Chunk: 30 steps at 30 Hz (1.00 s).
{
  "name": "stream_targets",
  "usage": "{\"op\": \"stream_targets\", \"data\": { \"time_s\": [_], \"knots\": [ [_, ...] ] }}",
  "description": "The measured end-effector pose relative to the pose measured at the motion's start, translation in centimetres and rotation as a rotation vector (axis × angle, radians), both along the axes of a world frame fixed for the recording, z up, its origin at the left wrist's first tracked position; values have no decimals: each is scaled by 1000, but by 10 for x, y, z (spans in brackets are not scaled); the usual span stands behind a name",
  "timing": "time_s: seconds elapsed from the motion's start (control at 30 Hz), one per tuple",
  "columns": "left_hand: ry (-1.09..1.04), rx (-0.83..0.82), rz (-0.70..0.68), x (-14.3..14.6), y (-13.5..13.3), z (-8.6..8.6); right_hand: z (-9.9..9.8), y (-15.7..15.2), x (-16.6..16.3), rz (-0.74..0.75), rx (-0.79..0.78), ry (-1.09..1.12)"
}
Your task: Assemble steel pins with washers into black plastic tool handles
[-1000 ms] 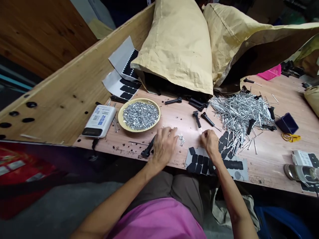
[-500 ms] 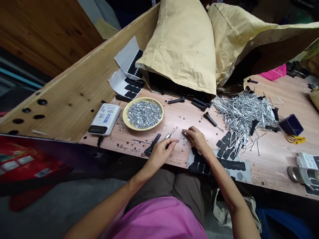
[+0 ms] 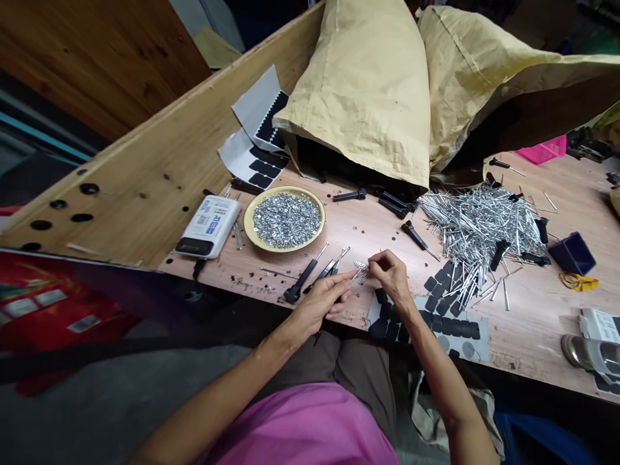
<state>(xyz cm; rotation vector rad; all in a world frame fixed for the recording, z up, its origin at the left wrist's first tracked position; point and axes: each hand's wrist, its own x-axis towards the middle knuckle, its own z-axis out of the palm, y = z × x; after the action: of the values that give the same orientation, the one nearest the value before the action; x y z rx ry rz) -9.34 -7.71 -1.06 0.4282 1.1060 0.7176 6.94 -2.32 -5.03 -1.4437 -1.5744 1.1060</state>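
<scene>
Right hand [image 3: 391, 276] moved inward over 1s, grip unclear, left hand [image 3: 322, 300] pinching pin [image 3: 357, 274], bowl [image 3: 248, 223] of metal rings [image 3: 289, 220]

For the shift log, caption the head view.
Left hand holding a thin metal rod, right hand close by, at loose metal rings near a yellow bowl.

And here's the bench [image 3: 533, 323], pinkish wood grain, specks of dirt dotting its near edge! Over left, a white box [image 3: 210, 223], then a yellow bowl [image 3: 248, 226]. Near the middle, a little scatter of loose metal rings [image 3: 360, 265]! Far side, a bulging paper sack [image 3: 368, 90]; to the right, a great heap of silvery pins [image 3: 484, 226], and just beyond, a navy tray [image 3: 574, 253]!
</scene>
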Motion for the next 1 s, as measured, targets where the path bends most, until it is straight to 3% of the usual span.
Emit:
{"op": "stream_targets", "data": {
  "time_s": [0.07,0.17,0.6,0.83,1.0],
  "knots": [
    [2,43,-7,3,-1,-1,6,-11,-2,-100,-39,188],
    [20,103,-28,7,-2,-1,15,-23,-7,-193,-51,295],
    [167,318,-53,13,-6,9,24,-41,-13,-281,-19,345],
    [91,249,-38,15,-5,7,22,-45,-16,-316,69,312],
    [-21,129,-41,18,-4,5,16,-48,-16,-342,254,141]
  ]
}}
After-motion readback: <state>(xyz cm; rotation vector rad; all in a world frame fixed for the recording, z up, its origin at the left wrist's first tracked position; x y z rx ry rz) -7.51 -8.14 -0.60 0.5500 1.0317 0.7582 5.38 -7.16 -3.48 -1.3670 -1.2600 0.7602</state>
